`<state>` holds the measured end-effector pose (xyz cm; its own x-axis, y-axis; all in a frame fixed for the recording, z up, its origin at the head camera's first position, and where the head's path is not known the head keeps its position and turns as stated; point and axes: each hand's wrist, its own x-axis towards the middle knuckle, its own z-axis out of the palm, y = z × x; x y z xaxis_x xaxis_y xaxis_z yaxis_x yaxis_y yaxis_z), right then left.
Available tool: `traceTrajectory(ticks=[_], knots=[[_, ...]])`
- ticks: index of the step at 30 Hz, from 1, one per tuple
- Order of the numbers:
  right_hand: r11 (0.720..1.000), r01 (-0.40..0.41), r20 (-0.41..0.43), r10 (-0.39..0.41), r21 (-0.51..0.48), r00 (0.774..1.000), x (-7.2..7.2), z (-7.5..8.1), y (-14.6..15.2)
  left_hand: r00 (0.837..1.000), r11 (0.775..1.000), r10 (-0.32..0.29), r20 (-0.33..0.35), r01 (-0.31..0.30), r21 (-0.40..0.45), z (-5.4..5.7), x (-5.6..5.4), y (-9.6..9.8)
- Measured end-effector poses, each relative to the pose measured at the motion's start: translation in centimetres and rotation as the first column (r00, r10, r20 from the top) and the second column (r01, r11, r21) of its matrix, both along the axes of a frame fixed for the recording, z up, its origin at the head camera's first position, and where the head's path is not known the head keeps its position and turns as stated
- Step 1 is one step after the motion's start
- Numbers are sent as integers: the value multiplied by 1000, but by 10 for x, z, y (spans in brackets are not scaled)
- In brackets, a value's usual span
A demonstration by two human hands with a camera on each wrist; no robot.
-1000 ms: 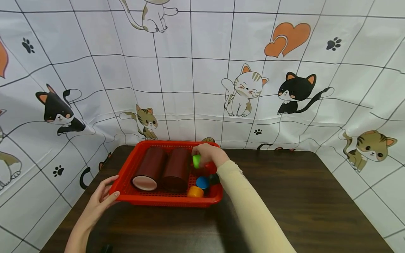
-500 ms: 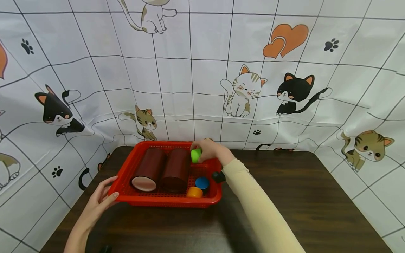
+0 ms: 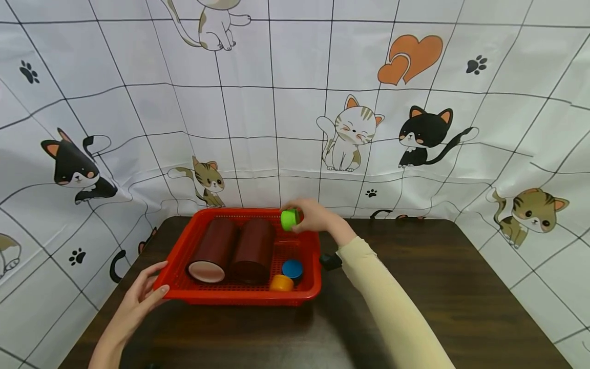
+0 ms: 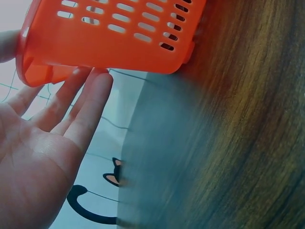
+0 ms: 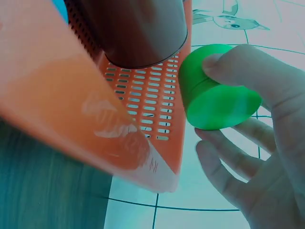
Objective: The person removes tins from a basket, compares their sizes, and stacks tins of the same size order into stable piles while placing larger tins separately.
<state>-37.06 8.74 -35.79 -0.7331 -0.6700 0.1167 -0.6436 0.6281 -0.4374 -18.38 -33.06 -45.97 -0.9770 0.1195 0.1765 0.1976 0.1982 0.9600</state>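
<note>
In the head view, a red plastic basket (image 3: pixel 239 299) stands on the table. My left hand (image 3: pixel 137 302) holds its near left corner by the rim, thumb on one side and fingers on the other. My right hand (image 3: pixel 312 215) pinches a small green cylinder (image 3: pixel 290 219) above the basket's back right corner. A seam circles this cylinder (image 5: pixel 217 90) in the right wrist view. Inside the basket lie two large dark brown cylinders (image 3: pixel 216 243), side by side. A blue-topped cylinder (image 3: pixel 292 269) and an orange one (image 3: pixel 281 283) sit in its near right corner.
The dark wooden table (image 3: pixel 415 287) extends to the right of and in front of the basket. A white cloth wall (image 3: pixel 295 113) with cat prints stands behind it. A small black object (image 3: pixel 331 262) is at the right wrist.
My right hand has lifted the green cylinder up out of the basket toward its back rim. The left hand keeps its hold on the corner.
</note>
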Motion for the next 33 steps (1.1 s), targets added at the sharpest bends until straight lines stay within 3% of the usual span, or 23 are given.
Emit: traceTrajectory(ticks=[6,16,22,33], knots=[[995,-4,6,5,-95,1000,6,4,10,1000,1000,-20,6,20,11,1,0,-1],[985,-27,-28,22,-172,999,14,12,27,1000,999,-28,-5,28,22,1,0,-1],[982,-4,-59,-8,-189,998,20,18,37,999,999,-42,-14,43,34,0,0,-1],[979,39,-151,-71,-201,986,29,24,59,1000,1000,1,-13,-1,-5,-2,1,2]])
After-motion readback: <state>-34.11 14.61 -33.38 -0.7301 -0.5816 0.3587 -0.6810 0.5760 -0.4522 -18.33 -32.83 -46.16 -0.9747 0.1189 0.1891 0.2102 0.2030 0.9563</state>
